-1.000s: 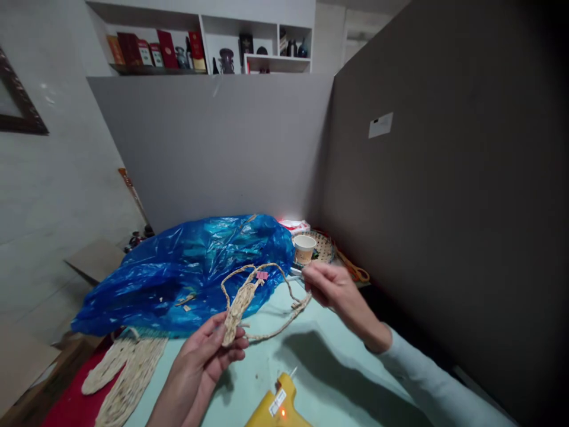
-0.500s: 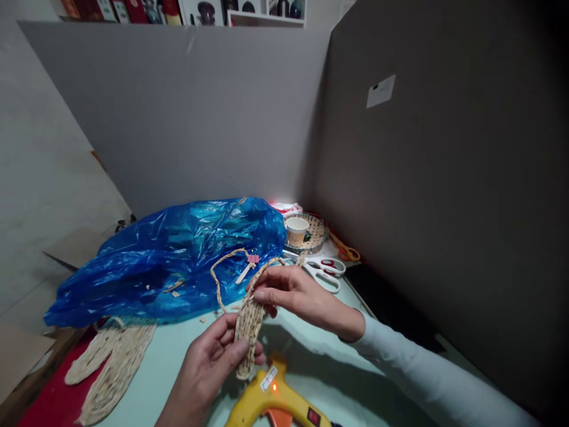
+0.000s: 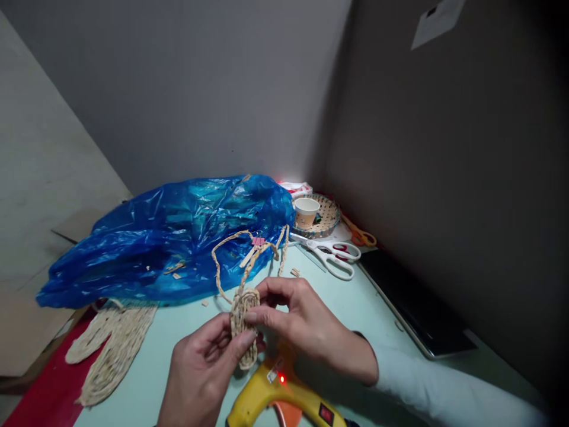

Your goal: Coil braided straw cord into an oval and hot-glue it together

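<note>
Between both hands is a small oval piece of coiled straw braid (image 3: pixel 243 314). My left hand (image 3: pixel 207 356) pinches its lower left part, thumb on the front face. My right hand (image 3: pixel 297 320) grips its upper right edge, thumb across the front, other fingers behind. From the top of the piece a loose braided cord (image 3: pixel 216 264) loops out towards a pink binder clip (image 3: pixel 258 241) that holds part of it near the blue bag. Just below the hands lies a yellow hot glue gun (image 3: pixel 267 388) with a red light lit.
A blue plastic bag (image 3: pixel 173 219) spreads across the back left. Two flat braided straw pieces (image 3: pixel 120 350) lie front left. White-handled scissors (image 3: pixel 338 261), orange scissors (image 3: pixel 362 237), a paper cup (image 3: pixel 306 214) on a woven tray (image 3: pixel 328 213) and a black tablet-like slab (image 3: pixel 413 302) are right.
The view has tilted down. My right hand has moved from the cord at the top down onto the piece's front face. The cord's loose length now stands up behind my hands.
</note>
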A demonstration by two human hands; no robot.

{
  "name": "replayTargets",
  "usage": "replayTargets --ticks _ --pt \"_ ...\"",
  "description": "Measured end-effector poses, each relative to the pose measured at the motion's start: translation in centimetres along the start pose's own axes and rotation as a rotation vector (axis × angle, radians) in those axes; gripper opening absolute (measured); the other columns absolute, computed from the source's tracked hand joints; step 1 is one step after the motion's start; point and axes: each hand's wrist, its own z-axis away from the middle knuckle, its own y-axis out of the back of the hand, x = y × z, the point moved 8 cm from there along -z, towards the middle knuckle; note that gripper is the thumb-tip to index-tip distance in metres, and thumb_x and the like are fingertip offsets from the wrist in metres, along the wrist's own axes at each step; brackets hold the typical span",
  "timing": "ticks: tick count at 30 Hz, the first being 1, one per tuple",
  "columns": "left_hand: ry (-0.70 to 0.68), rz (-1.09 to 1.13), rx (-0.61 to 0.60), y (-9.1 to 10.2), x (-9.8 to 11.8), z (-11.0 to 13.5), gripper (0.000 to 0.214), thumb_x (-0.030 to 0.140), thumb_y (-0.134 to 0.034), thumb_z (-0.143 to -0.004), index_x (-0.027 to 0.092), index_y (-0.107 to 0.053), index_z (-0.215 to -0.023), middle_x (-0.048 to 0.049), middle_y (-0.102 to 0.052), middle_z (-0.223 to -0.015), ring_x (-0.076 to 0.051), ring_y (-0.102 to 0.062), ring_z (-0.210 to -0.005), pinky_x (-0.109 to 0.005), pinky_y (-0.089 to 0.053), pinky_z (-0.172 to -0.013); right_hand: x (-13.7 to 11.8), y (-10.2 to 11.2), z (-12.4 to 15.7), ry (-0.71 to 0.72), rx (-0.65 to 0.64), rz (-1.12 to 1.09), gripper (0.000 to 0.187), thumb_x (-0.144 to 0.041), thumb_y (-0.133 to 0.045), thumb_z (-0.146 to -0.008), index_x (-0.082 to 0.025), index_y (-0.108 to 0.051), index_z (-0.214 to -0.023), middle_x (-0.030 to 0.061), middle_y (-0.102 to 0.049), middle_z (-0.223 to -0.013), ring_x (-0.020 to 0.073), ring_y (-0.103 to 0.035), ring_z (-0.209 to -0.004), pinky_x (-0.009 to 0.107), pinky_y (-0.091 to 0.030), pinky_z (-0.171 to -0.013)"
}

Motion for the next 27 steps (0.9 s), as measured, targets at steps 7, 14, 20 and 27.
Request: replayTargets --ticks 7,14,20,27 --pt "0.055 0.007 -0.083 -0.6 -0.6 -0.1 0.022 0.038 -0.082 -0.071 0.022 -0.081 -0.086 -0.0030 -0.081 -0.081 -0.021 -0.073 -0.072 -0.022 -0.058 -0.067 -0.2 0.7 0.3 0.004 0.058 0.086 0.011 -0.026 -0.065 -0.081 -0.016 -0.065 -0.076 -0.0001 -0.060 -0.068 0.0160 -0.054 -0.064 0.029 -0.042 -0.062" --pt "0.032 0.046 0.013 0.3 -0.3 -0.9 0.030 0.040 -0.083 -0.071 0.023 -0.073 -0.095 -0.0045 -0.080 -0.094 -0.022 -0.075 -0.087 -0.022 -0.059 -0.073 0.3 0.6 0.2 0.012 0.071 0.143 0.013 -0.025 -0.063 -0.084 -0.018 -0.059 -0.075 -0.0007 -0.059 -0.070 0.0161 -0.053 -0.066 0.030 -0.042 -0.064" --pt "-0.186 -0.060 0.208 2.2 0.9 -0.3 0.023 0.034 -0.079 -0.076 0.032 -0.075 -0.098 0.0014 -0.080 -0.094 -0.017 -0.076 -0.084 -0.019 -0.059 -0.074 0.0 -0.1 -0.1 -0.008 -0.088 0.102 0.020 -0.035 -0.064 -0.091 -0.018 -0.064 -0.081 0.0001 -0.064 -0.078 0.0170 -0.059 -0.075 0.029 -0.046 -0.068" --pt "-0.245 -0.219 0.173 2.1 1.4 0.3 0.016 0.036 -0.069 -0.085 0.035 -0.077 -0.099 0.0028 -0.079 -0.105 -0.017 -0.073 -0.092 -0.021 -0.058 -0.083 -1.9 1.9 -1.1 0.119 -0.089 -0.239 0.033 -0.018 -0.068 -0.092 -0.023 -0.065 -0.125 0.0026 -0.070 -0.116 0.0153 -0.064 -0.109 0.026 -0.052 -0.089"
